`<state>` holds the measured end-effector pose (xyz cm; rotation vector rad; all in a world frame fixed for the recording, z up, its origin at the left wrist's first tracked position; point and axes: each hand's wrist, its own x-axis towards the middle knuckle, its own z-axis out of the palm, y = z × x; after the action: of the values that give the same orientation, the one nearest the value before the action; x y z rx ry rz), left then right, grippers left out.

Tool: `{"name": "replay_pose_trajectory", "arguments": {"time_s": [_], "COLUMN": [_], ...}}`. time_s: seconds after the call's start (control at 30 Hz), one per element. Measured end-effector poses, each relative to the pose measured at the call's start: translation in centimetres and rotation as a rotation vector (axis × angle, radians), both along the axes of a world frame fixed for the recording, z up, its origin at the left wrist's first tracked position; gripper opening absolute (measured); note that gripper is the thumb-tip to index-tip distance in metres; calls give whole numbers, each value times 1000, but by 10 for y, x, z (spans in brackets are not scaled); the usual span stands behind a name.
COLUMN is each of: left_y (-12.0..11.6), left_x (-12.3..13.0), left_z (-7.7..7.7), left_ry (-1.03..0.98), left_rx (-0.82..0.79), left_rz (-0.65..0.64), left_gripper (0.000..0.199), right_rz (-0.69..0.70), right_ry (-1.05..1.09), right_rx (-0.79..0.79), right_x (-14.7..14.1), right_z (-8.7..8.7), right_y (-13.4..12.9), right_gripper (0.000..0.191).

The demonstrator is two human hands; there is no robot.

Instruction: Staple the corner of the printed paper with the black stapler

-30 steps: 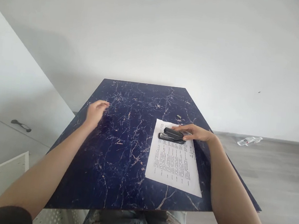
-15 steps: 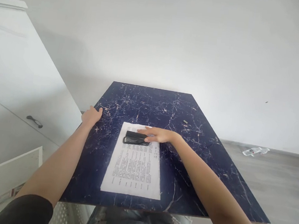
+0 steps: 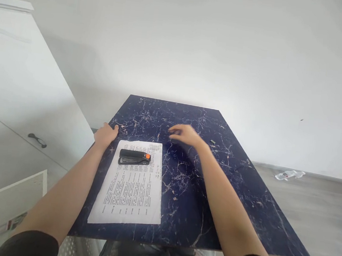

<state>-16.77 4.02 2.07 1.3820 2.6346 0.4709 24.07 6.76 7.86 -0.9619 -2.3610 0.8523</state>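
A black stapler [image 3: 131,155] with an orange patch at its right end lies on a printed sheet of paper [image 3: 133,199], left of the table's middle. My left hand [image 3: 105,134] grips the left edge of the dark blue marbled table [image 3: 176,222], its thumb on top and its fingers partly hidden over the side. Off the paper, my right hand [image 3: 185,134] hovers above the tabletop with thumb and fingers apart and nothing between them. Just to its right lies a small greenish piece [image 3: 212,141], too small to name.
A white cabinet [image 3: 25,88] with a dark handle [image 3: 37,140] stands at the left. Below it is a white-framed bin or drawer [image 3: 44,182] with items inside. The wall [image 3: 180,43] rises behind the table. Clear plastic packaging [image 3: 290,174] lies on the floor at right.
The paper and the stapler on it have moved left. My right hand has left the stapler and moved up and slightly right. My left hand stays at the table edge.
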Motion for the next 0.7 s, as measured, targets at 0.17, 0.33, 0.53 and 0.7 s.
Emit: {"name": "replay_pose_trajectory", "arguments": {"time_s": [0.17, 0.33, 0.53, 0.7], "left_y": [-2, -1, -2, -3], "left_x": [4, 8, 8, 10], "left_z": [-2, -8, -9, -9], "left_ry": [11, 71, 65, 65], "left_rx": [10, 30, 30, 49], "left_rz": [-6, -32, -45, -46], "left_gripper": [75, 83, 84, 83], "right_rz": [-970, -952, -841, -538], "right_ry": [-155, -155, -81, 25], "right_rx": [175, 65, 155, 175], "right_x": [136, 175, 123, 5], "right_z": [-29, -54, -50, -39], "right_y": [35, 35, 30, 28], "right_gripper": [40, 16, 5, 20]}}
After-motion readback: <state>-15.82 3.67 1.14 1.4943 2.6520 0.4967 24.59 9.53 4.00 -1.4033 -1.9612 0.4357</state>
